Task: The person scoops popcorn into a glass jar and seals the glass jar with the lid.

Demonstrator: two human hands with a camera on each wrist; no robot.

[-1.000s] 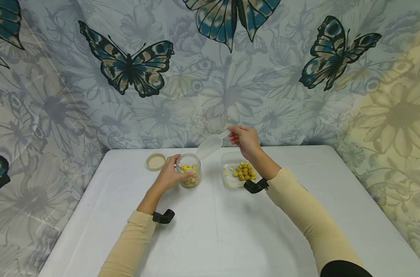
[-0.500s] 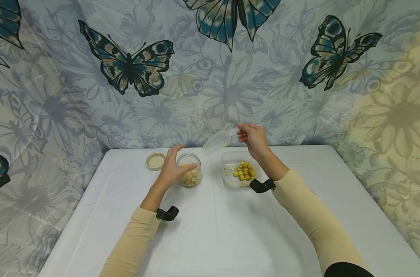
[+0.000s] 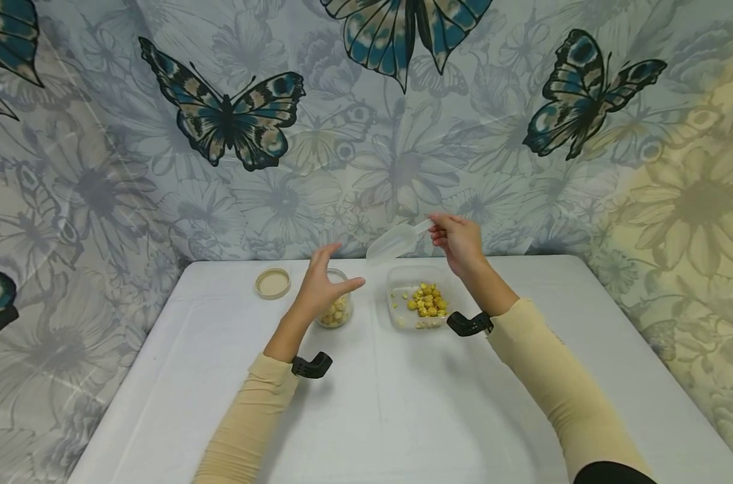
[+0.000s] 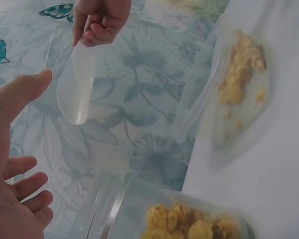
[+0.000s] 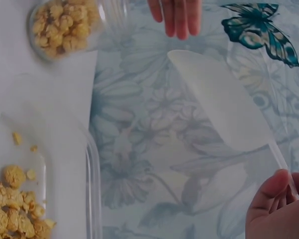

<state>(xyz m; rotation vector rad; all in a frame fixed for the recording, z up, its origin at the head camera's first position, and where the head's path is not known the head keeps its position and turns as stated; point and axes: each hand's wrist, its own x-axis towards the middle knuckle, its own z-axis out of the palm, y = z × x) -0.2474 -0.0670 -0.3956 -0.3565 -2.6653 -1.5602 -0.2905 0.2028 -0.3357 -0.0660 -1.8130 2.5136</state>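
Note:
My right hand (image 3: 459,249) pinches the thin handle of a translucent white scoop (image 3: 393,245) and holds it raised at the table's back edge. The scoop's bowl tilts down to the left, and nothing shows in it in the right wrist view. My left hand (image 3: 320,289) is in front of the glass jar (image 3: 336,314), thumb and fingers spread, and partly hides it. In the left wrist view those fingers hold nothing and are apart from the scoop (image 4: 77,92). Yellow popcorn (image 5: 64,27) fills part of the jar.
A clear plastic container (image 3: 402,321) with a small heap of popcorn (image 3: 428,300) and crumbs stands right of the jar. The jar's round lid (image 3: 273,284) lies to the left on the white-covered table (image 3: 366,403). Behind hangs a butterfly-print cloth (image 3: 402,168).
My left hand has let go of the jar and moved right, in front of it. My right hand has carried the scoop up and to the right, away from the jar.

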